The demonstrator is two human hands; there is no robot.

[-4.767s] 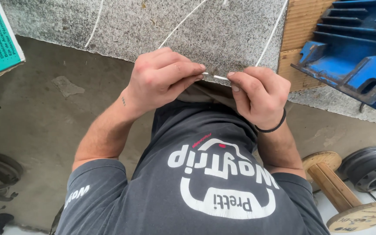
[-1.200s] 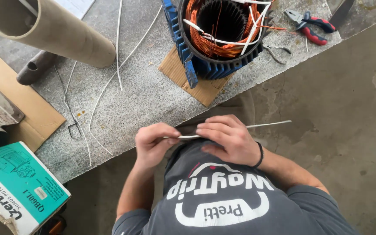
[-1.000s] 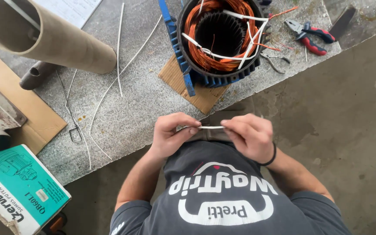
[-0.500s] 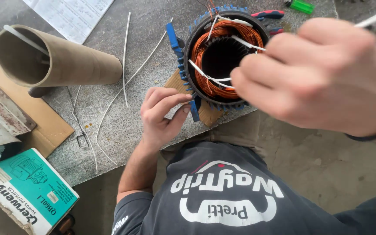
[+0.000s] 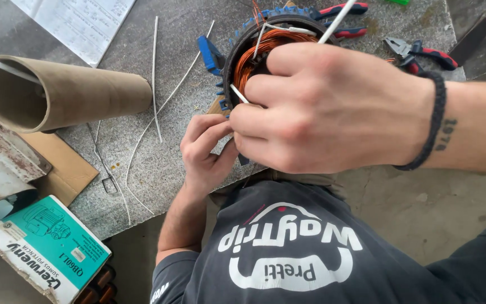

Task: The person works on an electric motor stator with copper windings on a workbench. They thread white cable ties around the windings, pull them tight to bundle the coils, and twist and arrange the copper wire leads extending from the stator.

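My right hand (image 5: pixel 333 107) is raised close to the camera, over a motor stator (image 5: pixel 254 50) with copper windings and a blue housing. It pinches a thin white strip (image 5: pixel 336 17) that runs up to the right. The strip's short lower end pokes out by the stator rim. My left hand (image 5: pixel 203 149) sits at the stator's near rim with curled fingers, its fingertips tucked under my right hand. What they grip is hidden. The stator stands on a grey stone slab (image 5: pixel 158 163).
A cardboard tube (image 5: pixel 68 93) lies on the slab at left. Loose white strips (image 5: pixel 156 73) lie beside it, with a paper sheet (image 5: pixel 80 22) behind. Red-handled pliers (image 5: pixel 417 50) are at back right. At the lower left are a teal box (image 5: pixel 46 247) and a rusty metal piece (image 5: pixel 1 163).
Both hands left my chest, where they held the strip. My right hand rose and carried the strip over the stator. My left hand reached to the stator's rim.
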